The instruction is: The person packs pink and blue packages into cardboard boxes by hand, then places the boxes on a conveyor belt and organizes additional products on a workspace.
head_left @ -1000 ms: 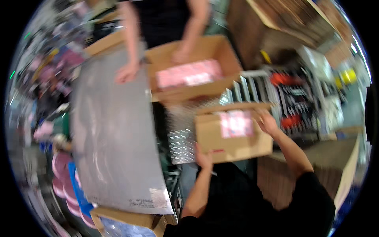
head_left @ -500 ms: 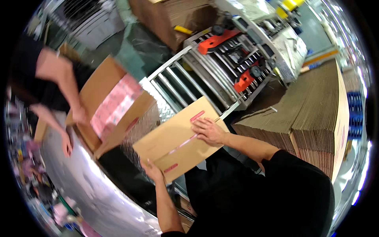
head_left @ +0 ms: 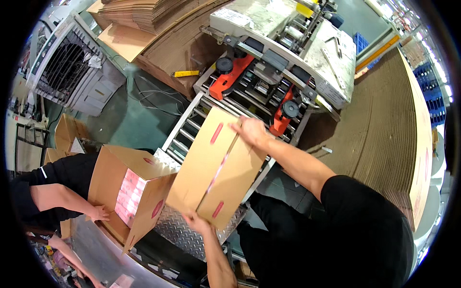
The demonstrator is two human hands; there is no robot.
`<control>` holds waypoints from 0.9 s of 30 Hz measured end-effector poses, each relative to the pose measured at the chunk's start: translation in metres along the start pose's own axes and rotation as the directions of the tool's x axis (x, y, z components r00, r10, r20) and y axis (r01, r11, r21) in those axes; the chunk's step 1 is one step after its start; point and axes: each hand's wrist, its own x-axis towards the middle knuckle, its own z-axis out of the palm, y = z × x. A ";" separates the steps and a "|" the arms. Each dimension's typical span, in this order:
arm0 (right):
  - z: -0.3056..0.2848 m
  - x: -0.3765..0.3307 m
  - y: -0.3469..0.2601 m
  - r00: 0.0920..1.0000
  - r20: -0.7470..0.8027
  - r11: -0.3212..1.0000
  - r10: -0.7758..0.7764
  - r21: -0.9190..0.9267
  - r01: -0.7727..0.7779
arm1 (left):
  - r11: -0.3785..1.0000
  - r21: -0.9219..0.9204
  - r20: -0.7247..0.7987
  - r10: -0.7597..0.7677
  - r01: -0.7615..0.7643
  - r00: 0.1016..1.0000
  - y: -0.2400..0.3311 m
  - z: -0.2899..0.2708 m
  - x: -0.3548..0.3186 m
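A brown cardboard box point(head_left: 199, 165) with its top flaps folded down is in front of me, near the end of the roller conveyor point(head_left: 185, 132). Through the narrow slit between the flaps a pinkish-white strip shows. My right hand point(head_left: 253, 131) grips the box's far edge at the end of the slit. At the opposite, near edge my left hand point(head_left: 198, 223) holds it too, its fingers partly hidden under the cardboard. Left of it stands an open cardboard box point(head_left: 156, 192) with pink-and-white packs point(head_left: 129, 197) inside, and a co-worker's hand point(head_left: 99, 212) is at its flap.
Ahead, the conveyor runs into a machine with orange side guides point(head_left: 230, 79). A tall stack of flattened cartons point(head_left: 370, 144) stands at right. A diamond-plate surface point(head_left: 185, 233) lies under the boxes, and a grey air cooler point(head_left: 79, 67) stands at far left.
My view has swung. The box in my hands has turned steeper and come closer to the conveyor; my right hand has gone from flat on its top to the far edge.
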 end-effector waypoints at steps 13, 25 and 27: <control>-0.046 0.094 0.047 0.688 -0.241 0.689 -0.684 0.095 0.719 | 0.830 0.518 -0.122 0.310 -0.206 0.943 -0.058 0.152 0.057; 0.026 0.005 0.034 0.774 -0.374 0.808 -0.511 0.098 0.581 | 0.952 0.290 0.273 0.016 -0.098 0.962 -0.058 0.296 0.039; 0.018 -0.090 -0.003 0.816 -0.365 0.797 -0.448 0.250 0.549 | 0.937 0.284 0.401 0.075 -0.202 0.913 -0.036 0.241 0.008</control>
